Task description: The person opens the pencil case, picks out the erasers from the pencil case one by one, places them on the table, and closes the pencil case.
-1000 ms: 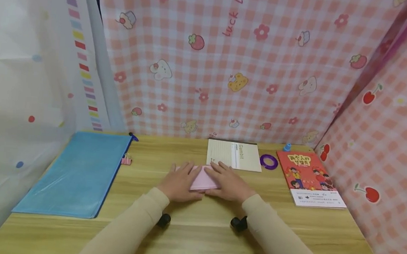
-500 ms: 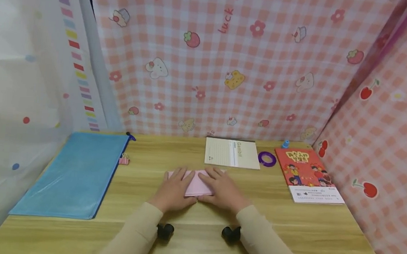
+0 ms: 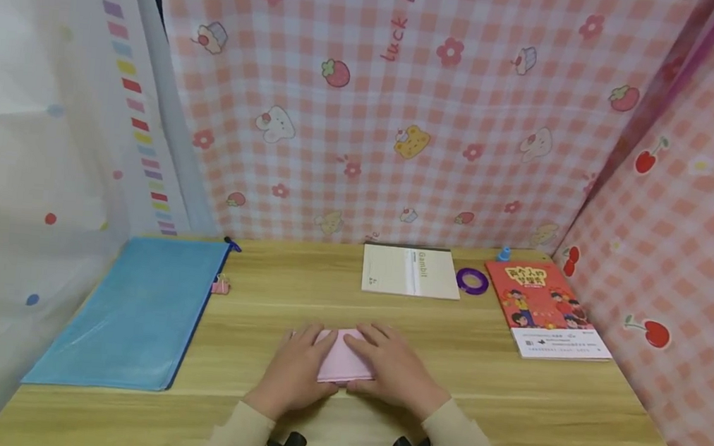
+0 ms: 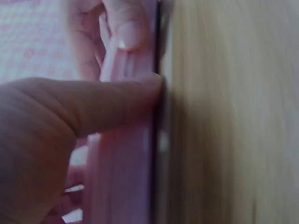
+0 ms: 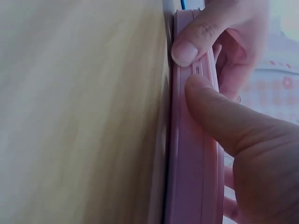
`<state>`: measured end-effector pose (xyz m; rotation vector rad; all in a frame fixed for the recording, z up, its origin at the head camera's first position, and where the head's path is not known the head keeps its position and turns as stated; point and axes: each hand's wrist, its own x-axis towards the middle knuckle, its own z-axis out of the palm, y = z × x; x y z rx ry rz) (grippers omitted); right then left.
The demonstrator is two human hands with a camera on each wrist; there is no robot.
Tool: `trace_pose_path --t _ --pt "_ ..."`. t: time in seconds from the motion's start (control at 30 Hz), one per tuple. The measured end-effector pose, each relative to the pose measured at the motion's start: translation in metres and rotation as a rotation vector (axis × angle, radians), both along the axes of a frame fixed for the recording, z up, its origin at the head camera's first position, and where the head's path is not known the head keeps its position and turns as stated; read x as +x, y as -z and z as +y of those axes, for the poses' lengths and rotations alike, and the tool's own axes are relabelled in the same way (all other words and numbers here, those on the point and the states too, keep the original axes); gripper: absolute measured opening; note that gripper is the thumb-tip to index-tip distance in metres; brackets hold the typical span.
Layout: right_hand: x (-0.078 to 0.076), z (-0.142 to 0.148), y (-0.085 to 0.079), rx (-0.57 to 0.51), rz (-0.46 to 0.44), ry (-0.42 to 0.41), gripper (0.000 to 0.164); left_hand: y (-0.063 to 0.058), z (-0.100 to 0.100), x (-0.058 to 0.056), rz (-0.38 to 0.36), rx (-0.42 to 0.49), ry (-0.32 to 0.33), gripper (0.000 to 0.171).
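Observation:
A flat pink plastic case [image 3: 345,362] lies on the wooden table in front of the person, its lid partly covered by both hands. The left hand [image 3: 299,372] grips its left part, and the right hand [image 3: 396,369] its right part. Along the case's near side, seen as a long pink wall [image 4: 122,179] in the left wrist view, both thumbs press close to each other. A seam and a small slot show on that side [image 5: 192,182] in the right wrist view. Most of the other fingers lie over the top and the ends; some fingertips are hidden.
A blue folder [image 3: 132,313] lies at left, with a pink binder clip [image 3: 220,285] beside it. Behind the case are a notebook [image 3: 391,270] and a purple tape roll [image 3: 472,281]. A red book [image 3: 543,310] and a small blue object [image 3: 504,254] lie at right. Patterned cloth hangs behind.
Both hands have drawn the pink case across the table toward the person, away from the notebook. Their hold on it looks much the same. The head view has shifted slightly.

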<state>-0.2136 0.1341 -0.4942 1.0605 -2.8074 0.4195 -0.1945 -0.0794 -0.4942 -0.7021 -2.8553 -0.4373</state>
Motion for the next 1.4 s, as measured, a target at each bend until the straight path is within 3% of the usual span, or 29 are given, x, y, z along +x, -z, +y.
trace_pose_path --t 0.27,0.6,1.1,1.4 --pt "0.011 0.014 -0.003 0.008 0.023 -0.02 0.08 -0.008 0.011 0.003 -0.056 -0.013 0.033 0.093" --pt "0.015 0.016 -0.001 0.014 0.03 0.004 0.082 0.001 0.005 0.0 -0.046 0.064 0.079 0.091" --pt "0.018 0.019 -0.003 0.067 0.024 -0.029 0.074 0.002 0.007 0.001 -0.06 0.026 0.057 0.093" --pt "0.015 0.018 -0.001 0.16 0.066 -0.028 0.075 0.003 0.009 0.003 -0.037 0.009 0.057 0.093"
